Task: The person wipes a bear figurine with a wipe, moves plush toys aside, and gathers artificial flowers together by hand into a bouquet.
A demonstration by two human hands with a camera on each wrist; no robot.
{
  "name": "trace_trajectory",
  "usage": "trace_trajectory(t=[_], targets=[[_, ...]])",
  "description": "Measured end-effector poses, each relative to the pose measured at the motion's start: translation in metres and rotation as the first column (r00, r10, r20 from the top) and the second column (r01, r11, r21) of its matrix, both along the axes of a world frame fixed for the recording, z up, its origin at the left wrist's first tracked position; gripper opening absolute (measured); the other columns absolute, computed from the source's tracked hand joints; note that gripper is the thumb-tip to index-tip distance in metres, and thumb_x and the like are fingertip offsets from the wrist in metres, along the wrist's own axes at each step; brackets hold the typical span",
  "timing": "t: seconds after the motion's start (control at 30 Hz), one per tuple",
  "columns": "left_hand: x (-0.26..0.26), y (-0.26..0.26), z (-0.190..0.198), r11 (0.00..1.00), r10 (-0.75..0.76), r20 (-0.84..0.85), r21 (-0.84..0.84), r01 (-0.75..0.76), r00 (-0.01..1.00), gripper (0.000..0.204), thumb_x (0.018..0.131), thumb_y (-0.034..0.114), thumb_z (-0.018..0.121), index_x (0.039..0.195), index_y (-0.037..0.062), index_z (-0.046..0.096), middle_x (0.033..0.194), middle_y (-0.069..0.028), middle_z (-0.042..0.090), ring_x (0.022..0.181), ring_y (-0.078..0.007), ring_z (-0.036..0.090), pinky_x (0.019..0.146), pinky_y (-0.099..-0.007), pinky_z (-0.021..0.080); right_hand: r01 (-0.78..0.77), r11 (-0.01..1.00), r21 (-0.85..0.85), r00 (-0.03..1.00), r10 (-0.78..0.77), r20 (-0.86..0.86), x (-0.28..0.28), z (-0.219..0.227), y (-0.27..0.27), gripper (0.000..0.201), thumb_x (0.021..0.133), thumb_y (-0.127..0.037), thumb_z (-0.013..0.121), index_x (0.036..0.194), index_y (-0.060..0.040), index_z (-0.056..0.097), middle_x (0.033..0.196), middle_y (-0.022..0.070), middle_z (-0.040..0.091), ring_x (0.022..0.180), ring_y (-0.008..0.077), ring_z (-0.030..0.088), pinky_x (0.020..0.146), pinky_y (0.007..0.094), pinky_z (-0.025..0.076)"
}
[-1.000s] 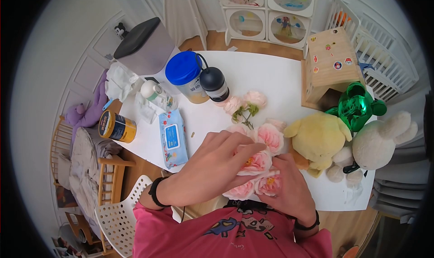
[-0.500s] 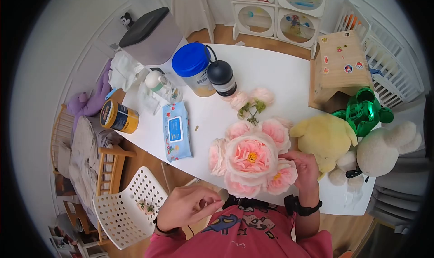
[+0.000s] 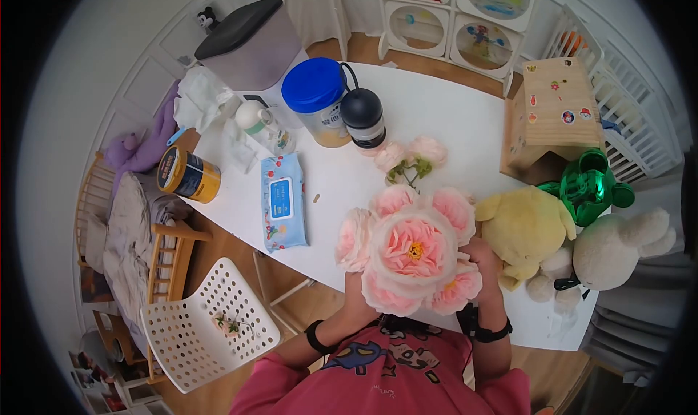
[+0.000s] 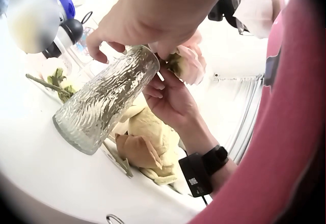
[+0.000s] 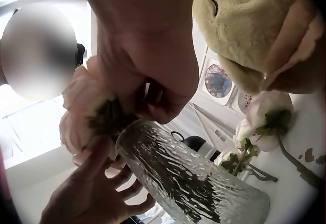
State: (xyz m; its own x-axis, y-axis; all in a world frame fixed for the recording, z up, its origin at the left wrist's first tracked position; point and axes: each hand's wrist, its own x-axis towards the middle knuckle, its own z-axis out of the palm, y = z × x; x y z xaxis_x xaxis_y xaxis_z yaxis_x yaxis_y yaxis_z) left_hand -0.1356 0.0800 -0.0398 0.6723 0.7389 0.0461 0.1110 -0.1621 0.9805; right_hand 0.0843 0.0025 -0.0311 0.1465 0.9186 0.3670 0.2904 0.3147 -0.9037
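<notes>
Above a white tabletop (image 3: 451, 117), ruffled pale-pink flowers (image 3: 396, 258) crowd the mouth of a clear, rippled-glass vase (image 5: 196, 178), apparently steadied from below for their broad heads: a person's left hand (image 5: 92, 191) spreads loosely, the right hand (image 4: 174, 103) curls (whether gripping, one cannot tell).

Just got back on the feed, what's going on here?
A person's left hand and right hand are at the mouth of a clear glass vase, just beneath a cluster of pink flowers. The left hand is loosely spread; whether the right hand grips anything is unclear. Loose flowers lie on the white table, a single flower on the white chair.
</notes>
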Motion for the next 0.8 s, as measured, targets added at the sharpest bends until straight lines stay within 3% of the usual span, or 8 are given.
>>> trace_trajectory(t=[0.07,0.2,0.3,0.4,0.47,0.5,0.57,0.8], targets=[[0.004,0.0,-0.009,0.993,0.112,0.228,-0.066,-0.1,0.967,0.07,0.075,0.012,0.076,0.134,-0.0013,0.04,0.135,-0.0136,0.047,0.124,-0.0237,0.047,0.104,-0.0387,0.038,0.067,0.998,0.011,0.998,-0.067,0.012,-0.008,-0.008,0.001,0.038,0.067,-0.017,0.076,0.099,0.0021,0.067,0.099,0.0162,0.068,0.089,0.0297,0.066,0.079,0.0347,0.051],[-0.005,0.006,-0.036,0.977,0.081,0.138,-0.205,-0.052,0.987,0.082,0.076,0.014,0.076,0.141,-0.0008,0.028,0.141,-0.0144,0.04,0.128,-0.0239,0.043,0.108,-0.0392,0.034,0.153,0.988,-0.002,0.988,-0.153,0.012,-0.022,-0.008,0.004,0.032,0.065,-0.016,0.077,0.09,0.0031,0.068,0.1,0.0184,0.066,0.093,0.0337,0.064,0.08,0.0368,0.05],[-0.008,0.007,-0.058,0.991,-0.012,0.127,-0.129,0.028,0.992,0.08,0.077,0.015,0.075,0.14,0.0,0.028,0.141,-0.014,0.04,0.127,-0.0249,0.044,0.107,-0.0399,0.035,0.27,0.96,-0.08,0.957,-0.277,-0.092,-0.03,-0.008,0.006,0.029,0.066,-0.014,0.076,0.087,0.0039,0.069,0.107,0.0211,0.062,0.099,0.0353,0.061,0.083,0.0375,0.049],[-0.006,0.004,-0.065,0.986,-0.065,0.071,0.16,0.053,0.995,0.078,0.078,0.018,0.075,0.14,0.0015,0.03,0.14,-0.0143,0.041,0.127,-0.0244,0.044,0.107,-0.0391,0.036,0.382,0.921,-0.077,0.913,-0.389,-0.123,-0.038,-0.006,0.01,0.028,0.066,-0.012,0.076,0.088,0.0041,0.069,0.114,0.0227,0.058,0.105,0.0354,0.058,0.087,0.0375,0.047],[-0.002,0.001,-0.062,0.876,0.077,0.336,-0.473,0.097,0.939,0.074,0.076,0.02,0.077,0.136,0.0029,0.038,0.138,-0.0139,0.044,0.125,-0.022,0.046,0.103,-0.0372,0.04,0.403,0.915,-0.028,0.907,-0.403,-0.12,-0.042,-0.006,0.012,0.027,0.066,-0.011,0.075,0.089,0.0039,0.069,0.114,0.0222,0.058,0.107,0.035,0.057,0.088,0.038,0.046],[-0.001,0.003,-0.059,0.875,0.077,0.335,-0.474,0.098,0.939,0.074,0.076,0.02,0.077,0.136,0.0029,0.038,0.138,-0.0139,0.044,0.125,-0.022,0.046,0.103,-0.0372,0.04,0.421,0.907,0.022,0.902,-0.416,-0.118,-0.043,-0.006,0.012,0.027,0.067,-0.009,0.074,0.089,0.0037,0.069,0.115,0.0217,0.058,0.108,0.0347,0.057,0.089,0.0385,0.046],[0.0,0.007,-0.055,0.991,-0.091,0.04,0.102,0.087,0.995,0.057,0.075,0.019,0.077,0.126,0.0076,0.053,0.125,-0.0053,0.056,0.114,-0.0184,0.054,0.098,-0.0326,0.045,0.398,0.918,-0.001,0.911,-0.395,-0.121,-0.043,-0.015,0.01,0.026,0.067,-0.008,0.074,0.09,0.0035,0.07,0.116,0.0213,0.058,0.11,0.0347,0.056,0.09,0.0392,0.045],[-0.001,0.005,-0.063,0.992,-0.104,0.046,0.071,0.101,0.994,0.058,0.075,0.019,0.078,0.126,0.0073,0.053,0.126,-0.0058,0.056,0.114,-0.0183,0.054,0.098,-0.0327,0.045,0.244,0.962,-0.124,0.853,-0.274,-0.445,-0.039,-0.017,0.007,0.032,0.069,-0.008,0.073,0.1,0.0014,0.069,0.121,0.0189,0.058,0.111,0.0351,0.055,0.094,0.0408,0.043]])
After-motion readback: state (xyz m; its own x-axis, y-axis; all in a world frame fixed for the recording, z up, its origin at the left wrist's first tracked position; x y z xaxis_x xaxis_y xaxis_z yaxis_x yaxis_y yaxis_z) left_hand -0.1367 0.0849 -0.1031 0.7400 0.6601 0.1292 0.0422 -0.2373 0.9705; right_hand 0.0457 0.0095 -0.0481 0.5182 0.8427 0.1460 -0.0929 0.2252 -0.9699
